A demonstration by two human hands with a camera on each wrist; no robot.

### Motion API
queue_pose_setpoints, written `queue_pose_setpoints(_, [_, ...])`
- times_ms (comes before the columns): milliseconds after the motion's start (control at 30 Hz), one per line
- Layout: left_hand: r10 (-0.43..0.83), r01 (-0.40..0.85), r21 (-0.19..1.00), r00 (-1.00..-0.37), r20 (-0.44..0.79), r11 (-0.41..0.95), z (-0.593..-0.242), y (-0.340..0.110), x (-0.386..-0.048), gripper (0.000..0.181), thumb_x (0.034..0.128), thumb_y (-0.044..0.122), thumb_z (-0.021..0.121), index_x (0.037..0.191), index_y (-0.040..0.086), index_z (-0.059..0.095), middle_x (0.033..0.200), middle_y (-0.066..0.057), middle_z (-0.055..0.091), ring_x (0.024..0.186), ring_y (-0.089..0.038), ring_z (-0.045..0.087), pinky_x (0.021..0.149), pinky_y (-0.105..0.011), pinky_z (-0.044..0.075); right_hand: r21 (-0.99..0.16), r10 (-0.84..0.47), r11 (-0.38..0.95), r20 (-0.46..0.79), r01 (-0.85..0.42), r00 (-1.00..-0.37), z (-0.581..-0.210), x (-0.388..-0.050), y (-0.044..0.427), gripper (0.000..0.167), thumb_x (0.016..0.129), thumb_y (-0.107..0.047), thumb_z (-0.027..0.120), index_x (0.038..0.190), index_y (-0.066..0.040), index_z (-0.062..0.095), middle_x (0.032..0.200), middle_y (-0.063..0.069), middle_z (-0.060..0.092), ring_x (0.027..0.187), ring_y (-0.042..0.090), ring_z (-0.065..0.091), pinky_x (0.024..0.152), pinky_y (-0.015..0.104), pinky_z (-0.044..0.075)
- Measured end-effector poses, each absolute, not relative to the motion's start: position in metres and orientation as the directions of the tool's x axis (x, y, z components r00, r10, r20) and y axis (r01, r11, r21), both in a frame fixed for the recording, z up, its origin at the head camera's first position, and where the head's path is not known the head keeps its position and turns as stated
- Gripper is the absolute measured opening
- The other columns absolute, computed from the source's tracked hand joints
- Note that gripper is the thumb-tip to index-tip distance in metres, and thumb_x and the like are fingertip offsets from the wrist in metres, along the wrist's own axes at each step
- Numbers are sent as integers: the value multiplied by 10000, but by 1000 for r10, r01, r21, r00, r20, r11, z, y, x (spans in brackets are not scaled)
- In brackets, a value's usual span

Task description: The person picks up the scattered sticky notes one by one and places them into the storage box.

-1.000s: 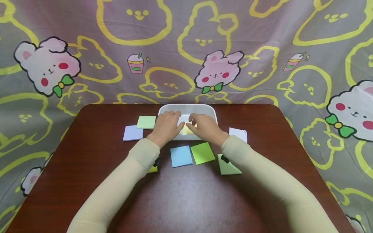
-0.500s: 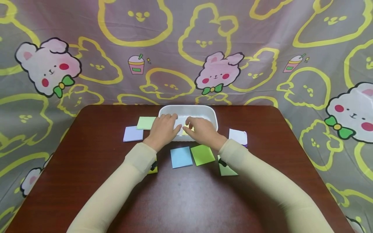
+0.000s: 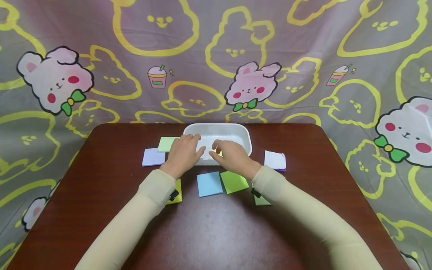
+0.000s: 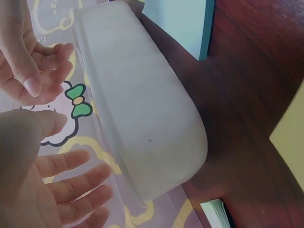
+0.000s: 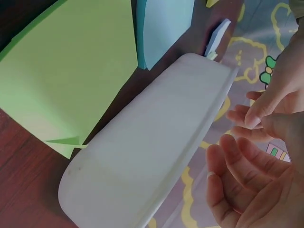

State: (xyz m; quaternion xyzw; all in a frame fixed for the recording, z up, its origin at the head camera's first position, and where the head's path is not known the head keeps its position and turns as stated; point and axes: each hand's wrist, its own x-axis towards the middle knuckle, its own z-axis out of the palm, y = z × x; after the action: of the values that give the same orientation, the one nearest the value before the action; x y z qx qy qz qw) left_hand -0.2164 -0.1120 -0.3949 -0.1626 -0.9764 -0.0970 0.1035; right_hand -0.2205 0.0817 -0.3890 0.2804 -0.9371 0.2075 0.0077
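Both hands hover over the near side of a white tray (image 3: 236, 129), thumbs pointing toward each other with a small gap between them. The left hand (image 3: 183, 153) has its fingers spread and relaxed and holds nothing; the left wrist view shows this hand (image 4: 61, 190) beside the tray's wall (image 4: 137, 95). Loosely bent, the fingers of the right hand (image 3: 233, 155) hold nothing either; the right wrist view shows the hand (image 5: 256, 185) with no object in it. Something yellow (image 3: 216, 151) lies in the tray, partly hidden by the right hand.
Sticky-note pads lie around the tray: pale green (image 3: 166, 144) and lavender (image 3: 153, 157) at left, yellow (image 3: 177, 192), blue (image 3: 210, 184), bright green (image 3: 234, 182) and dull green (image 3: 262, 200) nearer, white (image 3: 275, 160) at right. A patterned cloth (image 3: 195, 56) hangs behind.
Both hands have drawn slightly back toward the person, and the left hand has shifted left. More of the tray's inside and of the yellow pad by the left wrist shows.
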Motion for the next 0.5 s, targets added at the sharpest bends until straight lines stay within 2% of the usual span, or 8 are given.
queue_pose_setpoints(233, [272,309,177,-940,205,934,-394,-120,-215,446,997,370,620,1288,31,612,1151,-180,706,1068,-358,657,906,-505,543,-364,-526,758,150,-541,-837,-388,-218,77,245,994,-325,632,1079,-100,678,908,34,738,806,185,680,711,355,550])
queue_pose_setpoints(500, [262,296,191,-947,186,936,-392,-126,-211,458,999,371,615,1307,33,600,1175,-181,699,1080,-357,645,916,-501,535,-369,-532,753,145,-545,-834,-390,-214,69,253,995,-330,634,1098,-105,687,927,27,739,808,168,673,712,345,550])
